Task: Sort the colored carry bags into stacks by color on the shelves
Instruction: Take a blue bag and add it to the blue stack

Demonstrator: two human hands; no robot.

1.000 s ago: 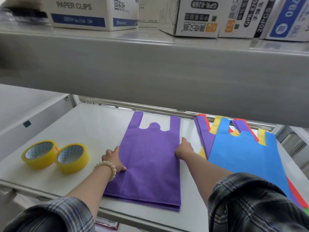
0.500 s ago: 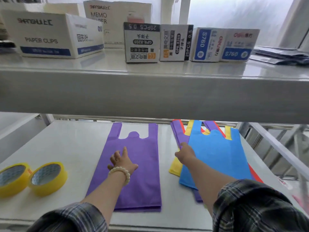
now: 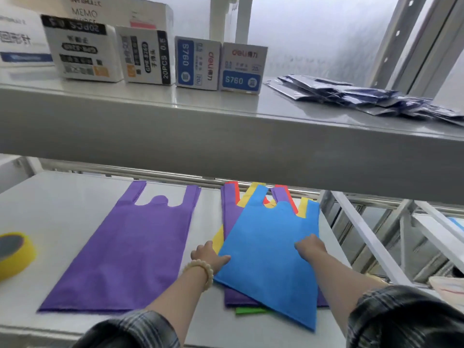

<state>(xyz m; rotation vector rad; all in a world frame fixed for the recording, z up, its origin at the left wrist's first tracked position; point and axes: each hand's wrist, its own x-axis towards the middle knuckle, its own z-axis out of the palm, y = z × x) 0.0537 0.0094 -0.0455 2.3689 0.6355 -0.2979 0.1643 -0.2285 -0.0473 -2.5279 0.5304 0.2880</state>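
Two hands, left hand (image 3: 209,257) and right hand (image 3: 310,247), pinch the blue bag (image 3: 271,262) by its side edges

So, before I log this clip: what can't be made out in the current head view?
- Mixed pile: the blue bag on top hides how many bags of each colour lie beneath; only edges show.
- Left hand and right hand: fingertips hidden at the blue bag's edges, so the grip is unclear.
- Yellow tape roll: cut off by the left edge.
- Boxes on the upper shelf: small print blurred.
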